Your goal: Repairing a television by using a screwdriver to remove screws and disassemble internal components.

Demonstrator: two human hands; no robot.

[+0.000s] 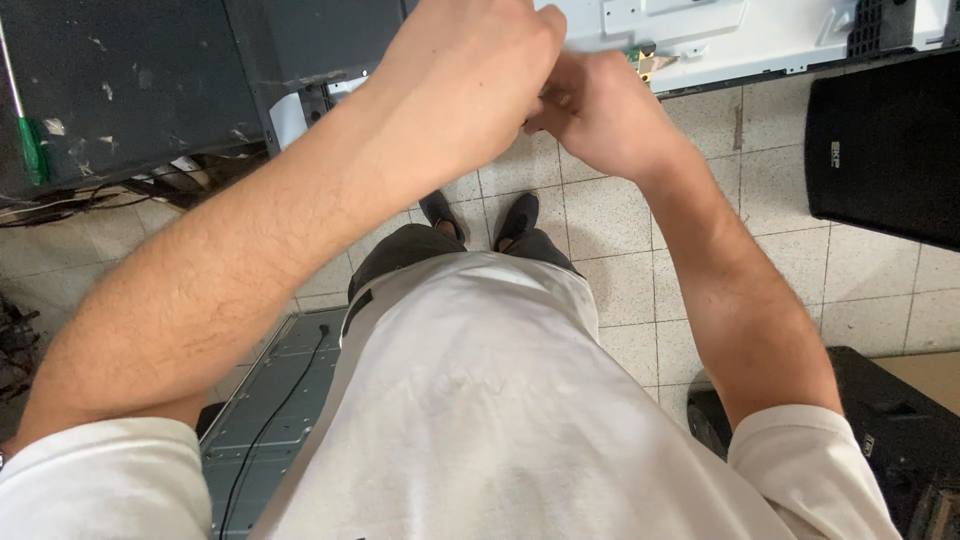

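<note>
Your left hand (480, 70) and right hand (600, 115) meet at the near edge of the white metal panel (700, 30) that lies across the bench at the top of the view. The fingers of both curl in toward each other, knuckles touching. Whatever they pinch is hidden between them, so you cannot tell whether either grip is clamped on something or merely closed. Just past your right hand a small green and tan connector piece (645, 65) pokes out at the panel's rim; it looks light and delicate, best held by its body with fingertips, never by any thin lead. The panel itself seems stiff sheet metal with sharp edges, so hold it by the flat. A dark panel (130, 90) lies at your left with a green-handled screwdriver (30, 140) resting on it. A black speaker box (885, 140) stands on the tiled floor (620, 260) at your right, and your shoes (520, 215) show below.
</note>
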